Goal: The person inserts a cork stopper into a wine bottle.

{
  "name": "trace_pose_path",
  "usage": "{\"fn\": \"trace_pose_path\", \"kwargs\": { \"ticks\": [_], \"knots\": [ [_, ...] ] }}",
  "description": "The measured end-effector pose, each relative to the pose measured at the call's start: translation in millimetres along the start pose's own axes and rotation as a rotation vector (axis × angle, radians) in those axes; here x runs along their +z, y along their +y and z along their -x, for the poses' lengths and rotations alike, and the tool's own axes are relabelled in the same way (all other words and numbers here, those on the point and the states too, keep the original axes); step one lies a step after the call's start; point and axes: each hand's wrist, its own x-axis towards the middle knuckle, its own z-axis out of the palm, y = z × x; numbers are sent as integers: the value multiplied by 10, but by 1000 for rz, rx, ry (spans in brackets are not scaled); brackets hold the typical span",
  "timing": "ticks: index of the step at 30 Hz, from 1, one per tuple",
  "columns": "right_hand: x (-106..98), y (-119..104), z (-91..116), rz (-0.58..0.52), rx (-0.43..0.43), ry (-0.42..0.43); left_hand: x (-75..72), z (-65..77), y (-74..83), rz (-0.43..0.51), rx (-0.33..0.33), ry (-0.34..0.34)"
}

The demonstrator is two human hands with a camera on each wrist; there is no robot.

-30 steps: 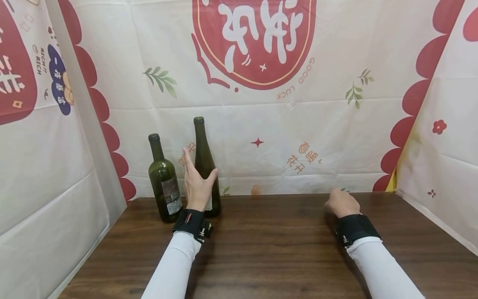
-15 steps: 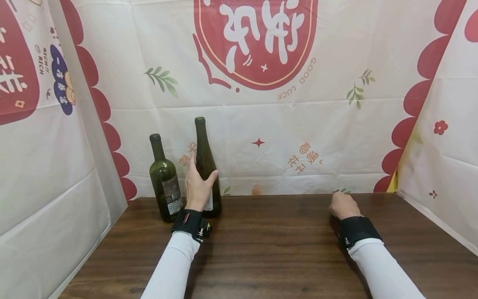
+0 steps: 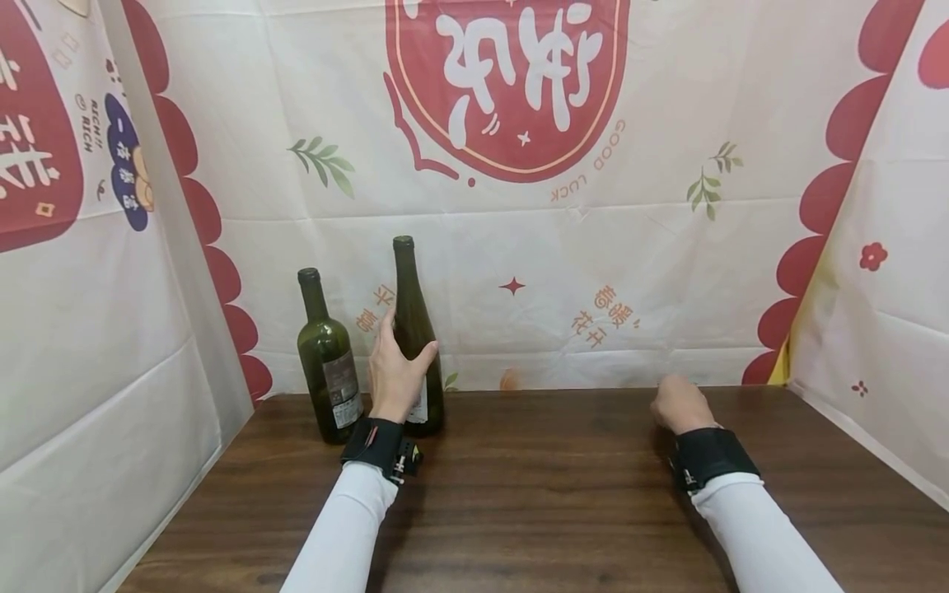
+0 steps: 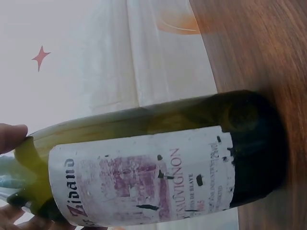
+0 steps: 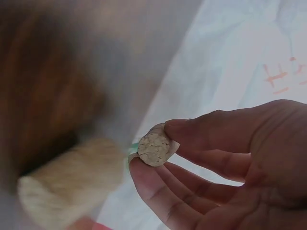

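Upright on the table stands a tall green wine bottle (image 3: 417, 329), its white, worn label (image 4: 144, 177) facing the left wrist view. My left hand (image 3: 396, 375) grips this bottle around its shoulder, thumb on one side and fingers on the other. A second green wine bottle (image 3: 326, 362), shorter and wider, is just left of that hand. Near the table's back edge, my right hand (image 3: 680, 405) is held palm turned away. In the right wrist view, its thumb and fingers pinch a cork (image 5: 154, 147); the head view hides this cork.
A brown wooden table (image 3: 549, 494) spans the space, with a printed cloth (image 3: 504, 231) hanging behind it and more cloth at both sides. Close to the right wrist camera is a blurred, tan, cork-like cylinder (image 5: 72, 182).
My left hand's fingers have closed in around the tall bottle, which has shifted slightly to the right. My right hand has hardly moved.
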Motion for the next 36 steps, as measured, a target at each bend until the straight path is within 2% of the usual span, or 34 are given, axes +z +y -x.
{"fn": "trace_pose_path", "kwargs": {
  "ticks": [5,12,18,27,36],
  "knots": [
    [-87,-125,16,-46,-78,81,22,28,35,-14,-1,-26],
    [-245,-379,35,-78,-76,104,81,59,94,-36,4,-50],
    [-385,-609,69,-117,-82,133,154,95,169,-50,41,-73],
    [-515,-820,145,-159,-115,188,259,164,299,-34,73,-185],
    [-610,-951,217,-197,-134,204,324,214,396,-7,94,-241]
  ]
}}
